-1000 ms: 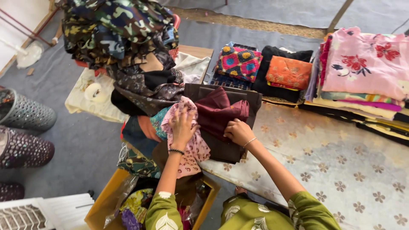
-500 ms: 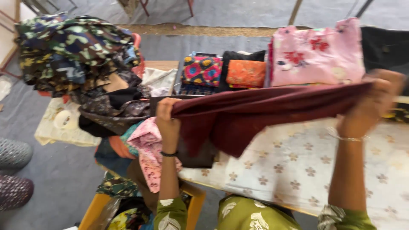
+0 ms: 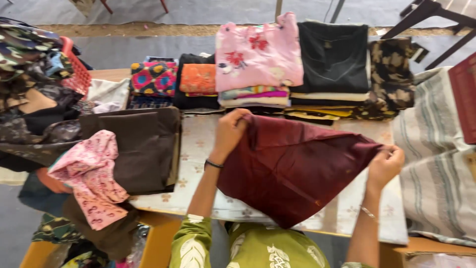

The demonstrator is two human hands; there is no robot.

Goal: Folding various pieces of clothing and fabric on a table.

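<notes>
I hold a dark maroon cloth [image 3: 292,168] stretched above the table's pale flower-patterned cover [image 3: 198,144]. My left hand [image 3: 229,133] pinches its upper left corner, a black band on the wrist. At the cloth's right corner, my right hand [image 3: 386,166] grips the edge, a thin bracelet on its wrist. The cloth hangs down in a point toward my green patterned top.
Folded stacks line the far edge: a pink flowered garment [image 3: 258,54], a black one [image 3: 334,57], an orange one [image 3: 197,79]. A dark brown cloth [image 3: 144,149] and pink printed cloth [image 3: 91,178] lie left by a heaped red basket [image 3: 74,64]. Striped fabric [image 3: 436,164] lies right.
The maroon cloth was lifted out of the left pile and spread wide between both hands. Now it is lower and my hands are closer together, with the view shifted right.
</notes>
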